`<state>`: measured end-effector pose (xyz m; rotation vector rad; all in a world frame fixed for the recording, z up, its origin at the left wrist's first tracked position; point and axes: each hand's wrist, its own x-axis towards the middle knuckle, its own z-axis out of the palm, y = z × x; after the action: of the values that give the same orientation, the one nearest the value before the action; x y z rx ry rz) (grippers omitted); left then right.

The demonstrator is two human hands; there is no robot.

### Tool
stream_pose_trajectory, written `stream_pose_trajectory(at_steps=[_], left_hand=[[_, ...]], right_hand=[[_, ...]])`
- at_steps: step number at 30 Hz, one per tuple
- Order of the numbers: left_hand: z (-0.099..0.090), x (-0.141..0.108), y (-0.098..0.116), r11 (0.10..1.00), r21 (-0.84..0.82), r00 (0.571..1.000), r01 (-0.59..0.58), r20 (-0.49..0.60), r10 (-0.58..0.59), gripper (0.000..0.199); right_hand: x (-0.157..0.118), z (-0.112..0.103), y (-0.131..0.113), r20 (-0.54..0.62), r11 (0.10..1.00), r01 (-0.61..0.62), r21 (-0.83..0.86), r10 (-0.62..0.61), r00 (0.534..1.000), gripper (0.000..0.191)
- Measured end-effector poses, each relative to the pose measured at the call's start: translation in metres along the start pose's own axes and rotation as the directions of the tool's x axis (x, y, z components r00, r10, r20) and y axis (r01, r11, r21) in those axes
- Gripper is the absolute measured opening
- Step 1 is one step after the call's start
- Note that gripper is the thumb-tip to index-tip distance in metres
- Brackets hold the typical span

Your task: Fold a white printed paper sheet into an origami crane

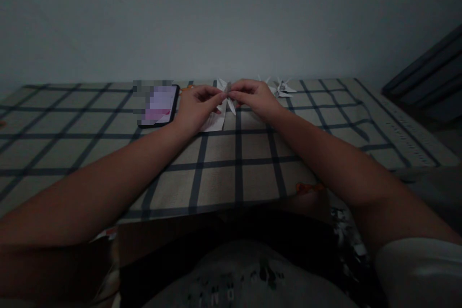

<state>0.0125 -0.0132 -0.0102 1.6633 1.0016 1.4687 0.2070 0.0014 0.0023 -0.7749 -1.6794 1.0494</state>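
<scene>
Both of my hands meet over the table, pinching a small folded white paper piece with pointed tips. My left hand grips it from the left, thumb and forefinger closed on it. From the other side, the fingertips of my right hand press on its middle. Pointed flaps stick out above and below the fingers; the centre is partly covered. Under my left hand lies a flat white sheet of paper. Just past my right hand rests a spiky folded white paper shape.
A phone with a lit screen stands or lies left of my left hand. A checked cloth covers the table, which backs onto a plain wall. Something orange shows at the front edge. Dark slanted panels are at the right.
</scene>
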Motion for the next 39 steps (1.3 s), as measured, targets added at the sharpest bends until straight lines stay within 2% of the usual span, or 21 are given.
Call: stream_pose_trajectory(at_steps=[7, 13, 18, 23, 29, 34, 39], left_hand=[[0.002, -0.002, 0.003, 0.999, 0.029, 0.999, -0.013, -0.031, 0.014, 0.027], [0.0, 0.001, -0.006, 0.996, 0.084, 0.999, -0.037, -0.008, 0.038, 0.03], [0.0, 0.003, -0.01, 0.999, 0.049, 1.0, -0.022, 0.019, 0.021, 0.035], [0.0, 0.001, -0.005, 0.997, 0.059, 0.999, -0.048, 0.016, 0.048, 0.033], [0.001, 0.001, -0.003, 0.996, 0.044, 0.997, -0.075, 0.015, 0.074, 0.031], [-0.001, 0.001, -0.006, 0.989, 0.12, 0.995, -0.091, -0.025, 0.094, 0.019], [-0.003, 0.0, -0.006, 0.974, 0.206, 0.993, -0.095, -0.056, 0.108, 0.019]], right_hand=[[-0.002, 0.002, 0.001, 0.019, 0.999, -0.04, 0.014, 0.04, 0.999, 0.029], [0.004, 0.007, 0.01, -0.032, 0.993, -0.083, 0.087, 0.086, 0.996, 0.032], [0.007, 0.004, 0.019, 0.017, 0.991, -0.074, 0.111, 0.072, 0.997, 0.036], [0.007, 0.003, 0.022, 0.035, 0.989, -0.033, 0.144, 0.028, 0.999, 0.037], [0.006, 0.001, 0.021, -0.03, 0.989, -0.035, 0.143, 0.04, 0.999, 0.034], [0.007, 0.0, 0.023, -0.024, 0.986, -0.004, 0.166, 0.008, 1.0, 0.036], [0.004, 0.0, 0.016, -0.037, 0.996, -0.022, 0.084, 0.025, 0.999, 0.03]])
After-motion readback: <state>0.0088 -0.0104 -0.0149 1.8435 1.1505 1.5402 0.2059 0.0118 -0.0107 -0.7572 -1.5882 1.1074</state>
